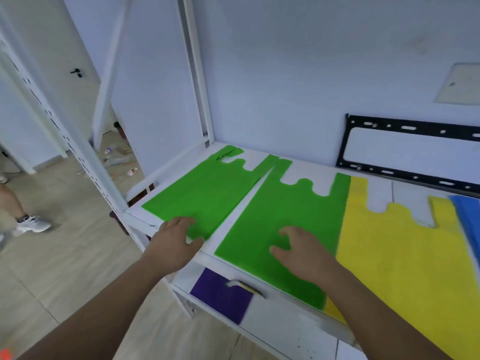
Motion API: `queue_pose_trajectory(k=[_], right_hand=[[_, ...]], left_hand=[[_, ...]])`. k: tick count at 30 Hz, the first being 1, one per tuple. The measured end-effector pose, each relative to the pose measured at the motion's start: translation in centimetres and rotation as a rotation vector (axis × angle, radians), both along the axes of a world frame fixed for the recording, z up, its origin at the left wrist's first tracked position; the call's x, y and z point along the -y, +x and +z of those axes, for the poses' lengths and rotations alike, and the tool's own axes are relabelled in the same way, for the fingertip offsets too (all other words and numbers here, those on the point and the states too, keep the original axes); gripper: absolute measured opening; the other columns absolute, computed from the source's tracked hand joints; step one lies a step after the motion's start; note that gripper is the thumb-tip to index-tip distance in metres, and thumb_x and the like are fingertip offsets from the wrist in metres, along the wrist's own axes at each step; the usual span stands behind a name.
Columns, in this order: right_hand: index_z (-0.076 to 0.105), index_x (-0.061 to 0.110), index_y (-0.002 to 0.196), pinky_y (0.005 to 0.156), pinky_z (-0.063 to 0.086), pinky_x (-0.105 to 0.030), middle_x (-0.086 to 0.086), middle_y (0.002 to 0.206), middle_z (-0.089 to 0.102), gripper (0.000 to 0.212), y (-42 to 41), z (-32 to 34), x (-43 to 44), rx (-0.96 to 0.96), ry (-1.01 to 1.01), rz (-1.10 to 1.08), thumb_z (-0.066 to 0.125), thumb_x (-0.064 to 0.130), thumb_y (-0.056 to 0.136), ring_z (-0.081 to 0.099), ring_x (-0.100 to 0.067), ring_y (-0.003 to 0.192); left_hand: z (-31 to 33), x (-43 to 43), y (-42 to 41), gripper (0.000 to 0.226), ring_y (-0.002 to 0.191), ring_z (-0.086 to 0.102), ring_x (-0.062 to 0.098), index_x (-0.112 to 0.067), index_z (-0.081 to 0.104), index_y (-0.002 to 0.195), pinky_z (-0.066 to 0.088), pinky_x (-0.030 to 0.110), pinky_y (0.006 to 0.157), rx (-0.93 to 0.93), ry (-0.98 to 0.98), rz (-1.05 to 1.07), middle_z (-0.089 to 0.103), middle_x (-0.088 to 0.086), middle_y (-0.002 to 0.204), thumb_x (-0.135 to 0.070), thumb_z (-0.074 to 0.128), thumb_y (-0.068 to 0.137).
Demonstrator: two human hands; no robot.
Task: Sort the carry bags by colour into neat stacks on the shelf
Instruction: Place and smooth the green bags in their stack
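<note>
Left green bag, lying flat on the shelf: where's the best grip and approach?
Probably the near bottom corner, under the left hand, coming from the open front of the shelf. The left green bag lies flat with no raised fold, its handles point to the wall, and that corner sits nearest the front edge.

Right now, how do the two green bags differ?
The left green bag lies skewed at the shelf's left end, under the left hand; the right green bag lies straighter, under the right hand. The right green bag borders the yellow bag; the left green bag does not. Both are flat, handles toward the wall.
</note>
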State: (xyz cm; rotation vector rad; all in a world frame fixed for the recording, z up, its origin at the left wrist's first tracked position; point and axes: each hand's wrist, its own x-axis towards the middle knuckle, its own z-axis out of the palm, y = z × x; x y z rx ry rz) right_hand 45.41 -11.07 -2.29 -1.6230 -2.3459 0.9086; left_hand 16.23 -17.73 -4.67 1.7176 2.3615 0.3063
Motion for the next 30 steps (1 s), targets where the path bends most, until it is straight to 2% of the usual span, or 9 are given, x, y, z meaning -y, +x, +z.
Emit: queue_pose_trajectory(k=[4,9,13,16,18,20,22,27,30], right_hand=[[0.047,0.021,0.140,0.105,0.043,-0.033,0.002,0.143,0.053,0.053,-8.0,-0.3,-0.2,-0.191,-0.103,-0.120,0.057,0.046,0.094,0.054,-0.014,0.123],[0.044,0.019,0.141,0.084,0.047,-0.026,-0.001,0.140,0.055,0.053,-17.0,-0.6,-0.8,-0.336,-0.239,-0.335,0.057,0.041,0.095,0.059,-0.013,0.104],[0.037,0.013,0.147,0.090,0.050,-0.036,-0.011,0.134,0.058,0.063,-20.7,-0.5,-1.2,-0.364,-0.307,-0.514,0.059,0.039,0.094,0.063,-0.028,0.114],[0.036,0.007,0.147,0.091,0.055,-0.042,-0.012,0.119,0.064,0.069,-22.1,-0.6,-1.8,-0.394,-0.325,-0.632,0.062,0.037,0.091,0.065,-0.019,0.096],[0.046,0.000,0.137,0.070,0.059,-0.035,-0.009,0.091,0.067,0.056,-22.6,-0.8,-2.6,-0.474,-0.362,-0.717,0.063,0.029,0.092,0.065,-0.016,0.072],[0.061,-0.001,0.104,0.051,0.049,-0.026,-0.007,0.066,0.062,0.029,-23.1,-1.0,-3.1,-0.534,-0.382,-0.765,0.063,0.025,0.093,0.056,-0.012,0.047],[0.061,0.003,0.080,0.042,0.036,-0.020,-0.004,0.048,0.053,0.028,-23.7,-1.3,-3.5,-0.529,-0.408,-0.801,0.062,0.028,0.093,0.042,-0.012,0.034],[0.046,0.017,0.069,0.043,0.021,-0.022,0.000,0.050,0.032,0.033,-25.0,-2.2,-4.4,-0.662,-0.583,-0.855,0.068,0.031,0.089,0.026,-0.013,0.041],[0.052,0.013,0.060,0.042,0.034,-0.021,-0.006,0.045,0.042,0.038,-24.7,-2.6,-4.0,-0.511,-0.427,-0.740,0.063,0.032,0.092,0.036,-0.015,0.034]], left_hand=[[-0.4,-4.8,-8.6,0.064,0.134,0.044,0.029,-0.024,0.046,0.143,0.040,0.049,0.110,0.051,-0.030,0.023,0.050,0.005,0.146,-0.056,0.052,0.088],[-0.7,-11.0,-17.2,0.071,0.106,0.062,0.031,-0.019,0.041,0.144,0.052,0.044,0.094,0.111,-0.098,0.044,0.063,0.012,0.118,-0.057,0.055,0.086],[-1.2,-12.5,-18.7,0.075,0.117,0.055,0.035,-0.013,0.038,0.143,0.048,0.043,0.099,0.022,-0.153,-0.005,0.054,0.017,0.132,-0.053,0.063,0.086],[-1.5,-13.4,-19.0,0.072,0.098,0.062,0.033,-0.008,0.045,0.131,0.053,0.036,0.079,0.182,-0.171,0.030,0.058,0.016,0.120,-0.046,0.073,0.077],[-1.3,-14.1,-19.0,0.051,0.083,0.066,0.028,-0.005,0.057,0.109,0.053,0.034,0.067,0.297,-0.217,0.021,0.068,0.013,0.101,-0.037,0.075,0.075],[-0.8,-14.5,-18.8,0.028,0.073,0.067,0.025,-0.002,0.067,0.092,0.052,0.032,0.063,0.381,-0.245,-0.023,0.072,0.014,0.086,-0.025,0.072,0.076],[-0.5,-14.4,-18.5,0.023,0.068,0.065,0.023,0.001,0.071,0.090,0.047,0.028,0.059,0.448,-0.279,-0.064,0.073,0.017,0.085,-0.020,0.067,0.079],[-0.5,-12.6,-17.7,0.021,0.074,0.066,0.021,-0.005,0.071,0.086,0.047,0.028,0.068,0.674,-0.248,-0.113,0.074,0.018,0.092,-0.025,0.066,0.085],[0.2,-11.2,-17.1,0.010,0.080,0.066,0.020,-0.019,0.067,0.091,0.052,0.027,0.063,0.838,-0.242,-0.036,0.072,0.004,0.093,-0.029,0.068,0.091]])
